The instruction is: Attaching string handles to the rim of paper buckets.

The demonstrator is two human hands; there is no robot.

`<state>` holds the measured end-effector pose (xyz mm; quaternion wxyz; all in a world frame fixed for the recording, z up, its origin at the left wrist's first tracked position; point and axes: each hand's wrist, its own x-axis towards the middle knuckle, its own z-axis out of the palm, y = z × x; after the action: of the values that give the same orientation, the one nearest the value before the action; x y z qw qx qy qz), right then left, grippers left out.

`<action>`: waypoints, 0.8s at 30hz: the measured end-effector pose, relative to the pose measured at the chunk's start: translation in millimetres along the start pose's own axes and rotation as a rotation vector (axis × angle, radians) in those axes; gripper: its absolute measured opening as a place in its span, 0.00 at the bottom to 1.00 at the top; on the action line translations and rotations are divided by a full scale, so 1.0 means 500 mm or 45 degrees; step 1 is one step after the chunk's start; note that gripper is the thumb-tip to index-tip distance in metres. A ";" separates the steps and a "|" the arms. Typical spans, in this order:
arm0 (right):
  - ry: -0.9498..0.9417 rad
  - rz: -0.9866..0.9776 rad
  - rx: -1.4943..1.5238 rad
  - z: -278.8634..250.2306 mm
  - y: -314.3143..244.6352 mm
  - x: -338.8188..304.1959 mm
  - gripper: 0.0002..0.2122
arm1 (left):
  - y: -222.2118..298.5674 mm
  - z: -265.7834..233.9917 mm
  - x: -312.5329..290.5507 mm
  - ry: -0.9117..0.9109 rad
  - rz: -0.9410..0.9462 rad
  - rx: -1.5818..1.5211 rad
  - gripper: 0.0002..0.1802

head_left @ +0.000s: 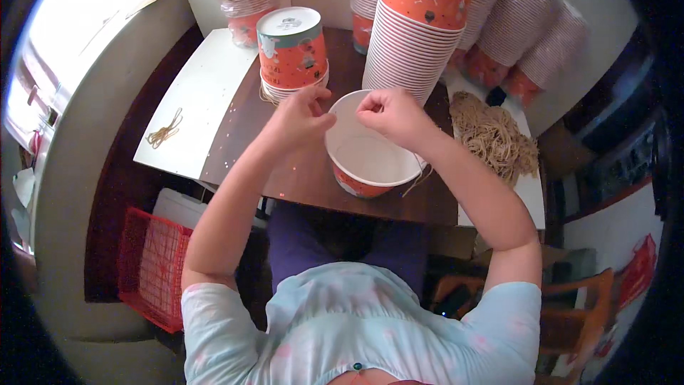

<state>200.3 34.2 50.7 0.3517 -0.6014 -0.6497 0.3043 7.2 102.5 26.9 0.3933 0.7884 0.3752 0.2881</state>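
Note:
An open paper bucket point(374, 148), white inside and orange outside, stands on the table before me, tilted slightly toward me. My left hand point(303, 115) is at its left rim, with thumb and fingers curled together. Over the back of its opening is my right hand point(394, 115), closed in a pinch. Whatever the fingertips of either hand hold is too small to make out. A thin beige string point(420, 177) hangs by the bucket's right rim, below my right forearm. Behind my left hand, a short stack of upside-down orange buckets point(292, 53) stands on the table.
A tall stack of nested buckets point(415, 39) rises behind my right hand. A tangled heap of beige strings point(493, 135) lies at the right. Several strings lie in a small bundle point(165, 128) on the white left section. A red plastic basket point(153, 267) stands below left.

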 end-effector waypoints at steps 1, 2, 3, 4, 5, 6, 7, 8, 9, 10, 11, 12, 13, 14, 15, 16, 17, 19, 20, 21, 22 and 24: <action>-0.060 0.051 0.008 0.005 0.008 0.008 0.06 | -0.026 0.013 0.008 -0.063 0.117 -0.135 0.22; -0.056 0.053 0.014 0.009 0.009 0.014 0.06 | -0.048 0.019 0.006 -0.070 0.116 -0.131 0.22; -0.063 0.086 0.018 0.012 0.018 0.016 0.06 | -0.019 0.025 -0.014 -0.107 -0.072 -0.347 0.21; -0.069 0.116 0.022 0.015 0.026 0.016 0.06 | 0.008 0.031 -0.035 -0.141 -0.265 -0.559 0.20; -0.063 0.128 0.033 0.016 0.031 0.014 0.06 | 0.026 0.038 -0.053 -0.101 -0.352 -0.674 0.18; -0.089 0.128 0.059 0.019 0.032 0.011 0.06 | 0.025 0.041 -0.065 -0.113 -0.360 -0.667 0.18; -0.114 0.129 0.084 0.021 0.032 0.006 0.05 | 0.023 0.041 -0.074 -0.130 -0.414 -0.813 0.16; -0.109 0.139 0.097 0.021 0.031 0.001 0.05 | 0.018 0.041 -0.077 -0.146 -0.469 -0.960 0.15; -0.118 0.116 0.059 0.020 0.026 -0.003 0.05 | 0.013 0.038 -0.077 -0.151 -0.479 -0.954 0.15; -0.128 0.093 0.021 0.019 0.023 -0.005 0.05 | 0.005 0.034 -0.077 -0.123 -0.463 -0.930 0.14; -0.128 0.099 0.030 0.019 0.022 -0.007 0.05 | -0.001 0.032 -0.077 -0.094 -0.446 -0.907 0.13; -0.127 0.120 0.030 0.018 0.021 -0.008 0.05 | -0.004 0.032 -0.074 -0.100 -0.452 -0.904 0.13; -0.126 0.139 0.030 0.018 0.019 -0.009 0.05 | -0.006 0.033 -0.071 -0.097 -0.393 -0.864 0.12; -0.125 0.144 0.034 0.019 0.017 -0.008 0.05 | -0.007 0.033 -0.069 -0.093 -0.332 -0.825 0.12; -0.117 0.126 0.041 0.019 0.014 -0.008 0.05 | -0.005 0.035 -0.068 -0.100 -0.334 -0.823 0.12; -0.108 0.108 0.047 0.020 0.013 -0.008 0.05 | -0.002 0.036 -0.067 -0.095 -0.327 -0.763 0.12; -0.105 0.110 0.048 0.021 0.013 -0.007 0.05 | 0.000 0.037 -0.066 -0.090 -0.319 -0.702 0.12; -0.116 0.139 0.056 0.027 0.017 -0.006 0.05 | 0.000 0.039 -0.066 -0.091 -0.332 -0.684 0.12; -0.115 0.139 0.057 0.028 0.019 -0.007 0.05 | 0.000 0.040 -0.066 -0.090 -0.342 -0.667 0.12; -0.112 0.151 0.036 0.031 0.020 -0.006 0.05 | 0.000 0.040 -0.067 -0.088 -0.343 -0.666 0.12; -0.110 0.163 0.013 0.033 0.020 -0.006 0.05 | -0.001 0.039 -0.067 -0.092 -0.329 -0.660 0.12; -0.098 0.162 0.016 0.033 0.019 -0.006 0.05 | 0.000 0.038 -0.066 -0.093 -0.316 -0.653 0.12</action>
<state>192.2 32.4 33.5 0.3104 -0.6271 -0.6211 0.3530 3.2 67.6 11.6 0.6254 0.6212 0.3692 0.2946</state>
